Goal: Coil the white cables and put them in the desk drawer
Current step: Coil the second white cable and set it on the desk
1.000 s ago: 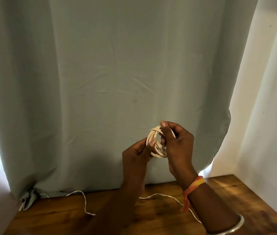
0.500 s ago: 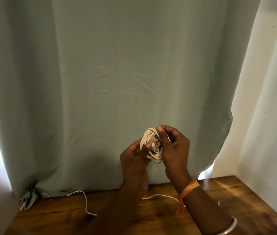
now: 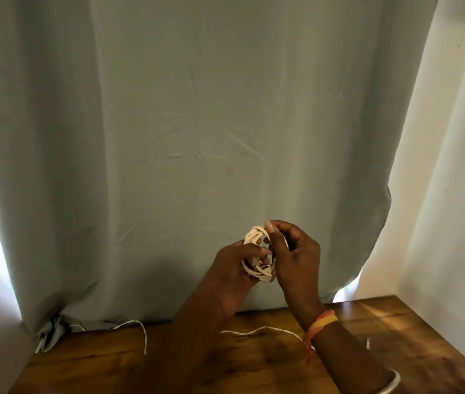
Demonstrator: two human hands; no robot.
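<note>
1. At the far left, a loose white cable (image 3: 140, 329) lies on the wooden desk (image 3: 254, 365) and runs under the hem of the curtain (image 3: 197, 137). If it is pulled later without being freed, it may snag in the bunched cloth at the corner.
2. The left hand (image 3: 231, 268) is curled shut around the lower side of the cable coil (image 3: 258, 257), held up in front of the curtain, well above the desk. A slack grip here would let the loops spring apart.
3. The right hand (image 3: 293, 251) pinches the top of the coil with thumb and forefinger, the other fingers half curled. The end seems to be getting tucked through the loops, though I cannot tell for sure; a loose tuck would undo in the drawer.
4. Below the right wrist, another cable (image 3: 262, 330) trails across the desk and could be dragged off by the forearm.
5. No drawer is in view.
</note>
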